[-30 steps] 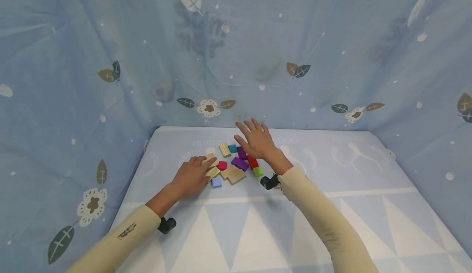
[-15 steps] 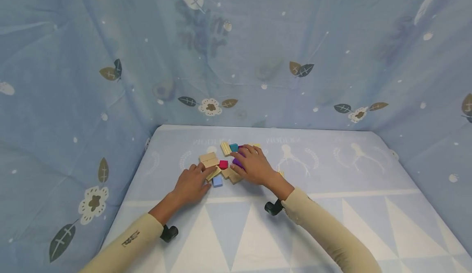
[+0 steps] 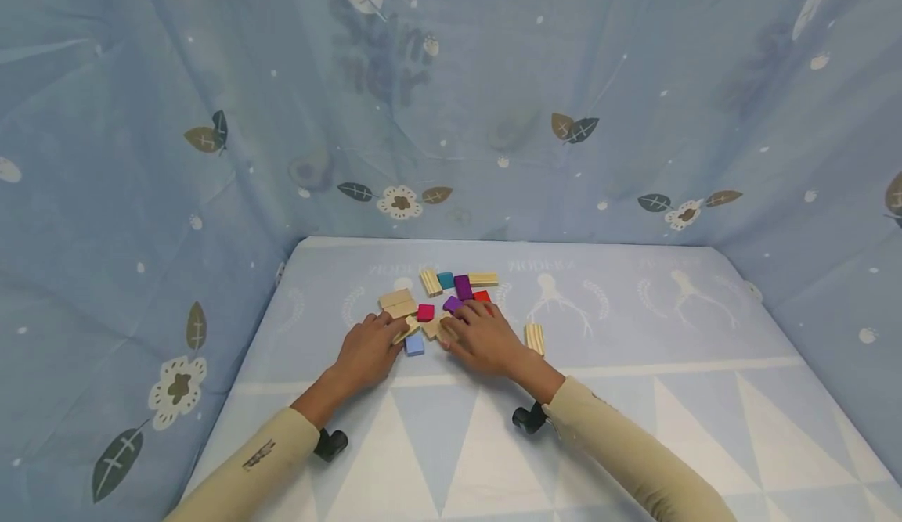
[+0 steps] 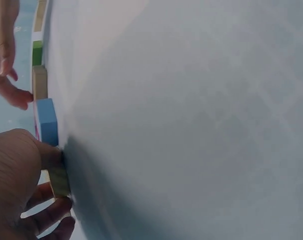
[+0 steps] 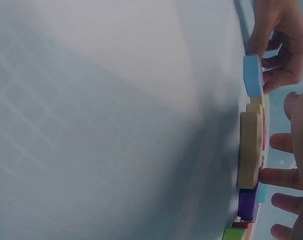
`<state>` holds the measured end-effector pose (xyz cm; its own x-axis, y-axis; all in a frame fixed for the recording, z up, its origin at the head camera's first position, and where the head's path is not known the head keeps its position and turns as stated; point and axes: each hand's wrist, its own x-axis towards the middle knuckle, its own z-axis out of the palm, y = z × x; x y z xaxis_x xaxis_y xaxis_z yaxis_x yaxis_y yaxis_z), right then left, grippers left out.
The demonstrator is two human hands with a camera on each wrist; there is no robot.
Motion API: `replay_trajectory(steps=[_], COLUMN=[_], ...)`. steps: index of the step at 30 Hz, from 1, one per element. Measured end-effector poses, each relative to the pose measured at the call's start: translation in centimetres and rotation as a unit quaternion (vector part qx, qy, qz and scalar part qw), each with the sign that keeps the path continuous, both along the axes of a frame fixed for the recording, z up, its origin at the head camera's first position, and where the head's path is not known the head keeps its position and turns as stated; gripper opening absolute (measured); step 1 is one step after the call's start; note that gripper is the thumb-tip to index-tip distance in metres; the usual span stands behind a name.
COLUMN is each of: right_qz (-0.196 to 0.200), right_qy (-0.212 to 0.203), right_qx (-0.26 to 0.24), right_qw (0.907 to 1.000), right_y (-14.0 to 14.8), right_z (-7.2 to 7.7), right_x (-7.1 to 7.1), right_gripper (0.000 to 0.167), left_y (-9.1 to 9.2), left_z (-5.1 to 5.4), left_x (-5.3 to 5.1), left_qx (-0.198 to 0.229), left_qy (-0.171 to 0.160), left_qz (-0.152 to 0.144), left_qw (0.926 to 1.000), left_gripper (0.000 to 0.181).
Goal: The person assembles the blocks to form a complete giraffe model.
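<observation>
Thumb and fingers of the left hand (image 3: pixel 366 351) (image 4: pixel 14 175) pinch a light wooden block (image 3: pixel 409 329) (image 4: pixel 59 182) at the pile's near left. A light blue block (image 3: pixel 414 344) (image 4: pixel 47 121) lies right beside that thumb. Over the pile's near right side is the right hand (image 3: pixel 486 340) (image 5: pixel 302 155), fingers spread and slightly bent. One of its fingertips meets or nearly meets a wooden block (image 3: pixel 432 329) (image 5: pixel 249 150); contact is unclear. A pink-red block (image 3: pixel 426 313) lies between the hands, and a purple block (image 3: pixel 452 304) just beyond the right fingers.
Behind the hands lie a ribbed wooden block (image 3: pixel 431 282), a teal block (image 3: pixel 445 279), a dark purple block (image 3: pixel 463 287) and a long wooden block (image 3: pixel 483 279). Another ribbed block (image 3: pixel 535 339) is right of the right wrist. Patterned blue cloth (image 3: pixel 451 115) hangs around the table.
The right hand has come down and nearer from above the pile's far right, uncovering the purple and red blocks again. The left hand has barely moved.
</observation>
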<state>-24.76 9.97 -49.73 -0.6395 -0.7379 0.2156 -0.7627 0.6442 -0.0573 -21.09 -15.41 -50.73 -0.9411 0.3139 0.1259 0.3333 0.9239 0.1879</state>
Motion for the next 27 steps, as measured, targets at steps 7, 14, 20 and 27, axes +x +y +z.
replay_trajectory(steps=[7,14,20,27], right_qz=[0.003,-0.005,-0.004,0.003], right_qy=[-0.005,0.002,0.014,0.015], right_qx=[-0.002,0.003,-0.005,0.007], right_qw=[1.0000,1.0000,0.9999,0.9999], right_y=[-0.2,0.1,0.4,0.4], right_z=[-0.3,-0.4,-0.4,-0.3], right_x=[0.4,0.4,0.1,0.1], right_gripper=[0.042,0.040,0.041,0.039], left_y=[-1.5,-1.4,0.1,0.8], left_z=[1.0,3.0,4.1,3.2], left_x=[0.9,3.3,5.3,7.3], left_qx=[0.057,0.094,0.137,0.142], left_qy=[0.007,-0.025,-0.092,-0.147], left_qz=[0.011,-0.001,-0.069,-0.120], left_qw=[0.9983,0.9952,0.9840,0.9715], left_gripper=[0.036,0.039,0.038,0.036])
